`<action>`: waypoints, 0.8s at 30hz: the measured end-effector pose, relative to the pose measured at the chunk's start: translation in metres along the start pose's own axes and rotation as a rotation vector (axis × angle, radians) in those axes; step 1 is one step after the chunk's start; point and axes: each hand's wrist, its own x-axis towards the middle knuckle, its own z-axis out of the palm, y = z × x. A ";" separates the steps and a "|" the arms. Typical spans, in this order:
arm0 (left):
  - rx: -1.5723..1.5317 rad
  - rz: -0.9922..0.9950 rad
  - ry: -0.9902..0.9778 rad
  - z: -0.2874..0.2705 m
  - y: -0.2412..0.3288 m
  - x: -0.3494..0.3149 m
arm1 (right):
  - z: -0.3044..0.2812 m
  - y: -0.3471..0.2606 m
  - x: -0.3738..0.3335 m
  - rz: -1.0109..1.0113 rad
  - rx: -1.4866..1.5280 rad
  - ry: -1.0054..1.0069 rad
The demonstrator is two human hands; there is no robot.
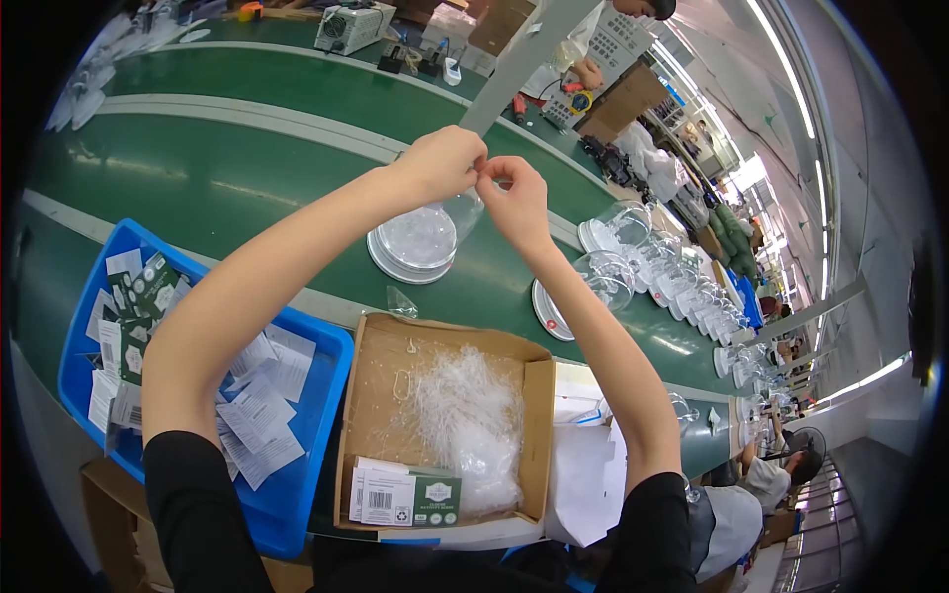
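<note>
My left hand point(443, 164) and my right hand point(515, 200) meet above the green conveyor belt, fingertips pinched together. Whatever thin thing may be between them is too small to make out. Just below them a clear plastic dome point(427, 237) sits on a round white base, its upper part partly hidden by my hands. Closer to me, a cardboard box point(374, 395) holds a tangle of thin clear plastic strands point(465, 395), a clear plastic bag and a small stack of green and white cards point(435, 500).
A blue bin point(321, 435) with many loose printed cards stands at the left under my forearm. More clear domes point(605, 282) line the belt to the right. A grey post point(524, 64) rises beyond my hands. Other people work at the far side and the right.
</note>
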 end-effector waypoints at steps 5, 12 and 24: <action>0.103 0.059 0.097 -0.004 0.002 -0.004 | 0.002 -0.001 0.001 0.011 -0.053 -0.026; 0.342 0.090 0.111 -0.008 0.006 -0.009 | 0.004 -0.004 0.001 0.012 -0.198 -0.023; 0.255 0.067 0.036 -0.033 -0.013 -0.020 | -0.042 0.006 -0.053 0.113 0.009 -0.200</action>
